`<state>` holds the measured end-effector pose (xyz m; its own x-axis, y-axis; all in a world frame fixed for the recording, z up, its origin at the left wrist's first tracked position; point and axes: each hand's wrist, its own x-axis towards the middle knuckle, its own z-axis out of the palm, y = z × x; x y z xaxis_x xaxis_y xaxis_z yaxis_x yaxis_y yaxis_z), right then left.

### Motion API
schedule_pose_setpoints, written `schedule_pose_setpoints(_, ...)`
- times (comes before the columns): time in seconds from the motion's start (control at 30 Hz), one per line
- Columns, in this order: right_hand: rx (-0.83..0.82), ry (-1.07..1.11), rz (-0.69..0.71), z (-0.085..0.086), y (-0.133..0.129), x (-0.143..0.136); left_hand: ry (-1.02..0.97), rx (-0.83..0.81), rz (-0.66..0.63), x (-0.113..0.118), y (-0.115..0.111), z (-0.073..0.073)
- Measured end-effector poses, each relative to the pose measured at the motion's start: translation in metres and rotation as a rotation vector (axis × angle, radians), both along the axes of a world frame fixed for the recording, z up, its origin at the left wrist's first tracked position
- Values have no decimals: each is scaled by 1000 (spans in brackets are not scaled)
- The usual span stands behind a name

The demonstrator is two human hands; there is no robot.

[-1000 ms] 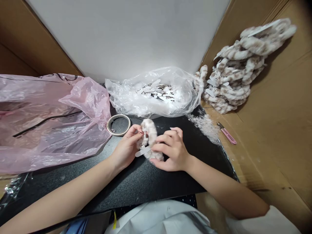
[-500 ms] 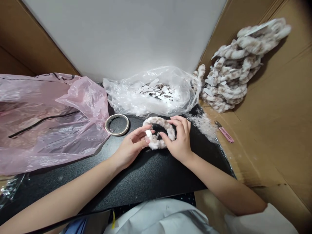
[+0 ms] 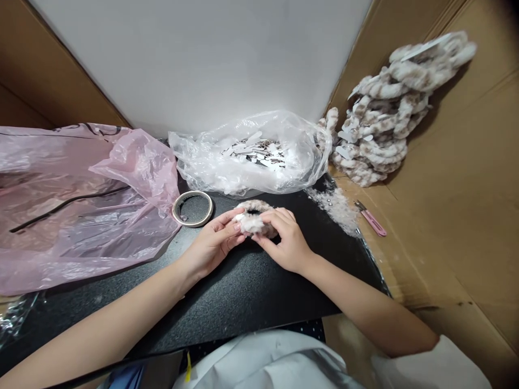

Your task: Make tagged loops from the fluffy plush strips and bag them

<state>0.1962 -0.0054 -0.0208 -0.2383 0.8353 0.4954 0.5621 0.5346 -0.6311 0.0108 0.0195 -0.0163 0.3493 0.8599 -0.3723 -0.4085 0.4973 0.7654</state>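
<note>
Between my hands is a fluffy white-and-brown ring (image 3: 255, 222), tilted and held just above the black tabletop (image 3: 243, 292). My left hand (image 3: 214, 237) pinches its left side between thumb and fingers. My right hand (image 3: 284, 235) grips the right side, thumb below and fingers over the top. A small white piece near the left fingertips is mostly hidden. Left of my hands lies a roll of tape (image 3: 192, 209). Behind them is a clear plastic bag (image 3: 219, 175) holding many white tags (image 3: 263, 151).
A pile of similar fluffy rings (image 3: 381, 119) with white tags leans by the cardboard at right. Fluff scraps (image 3: 334, 208) lie near a pink-handled cutter (image 3: 373, 220). A pink plastic bag (image 3: 133, 227) with a black cord (image 3: 65, 205) covers the left side.
The fluffy ring has been turned from lying open and flat to tilted. My right hand has shifted left and now grips it closer to my left hand.
</note>
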Motion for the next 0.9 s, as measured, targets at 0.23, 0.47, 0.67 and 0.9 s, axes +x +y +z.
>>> schedule_pose_setpoints(0.23,-4,6,4,2,1,8,503,752,293,-14,-3,1)
schedule_pose_setpoints(0.47,60,-130,116,5,3,12,679,978,-229,-8,-9,13)
schedule_pose_setpoints(0.67,-46,-134,252,10,2,15,819,1167,-253,-9,-5,8)
schedule_pose_setpoints(0.9,-184,-30,199,11,2,12,915,1216,-303,-8,-3,7)
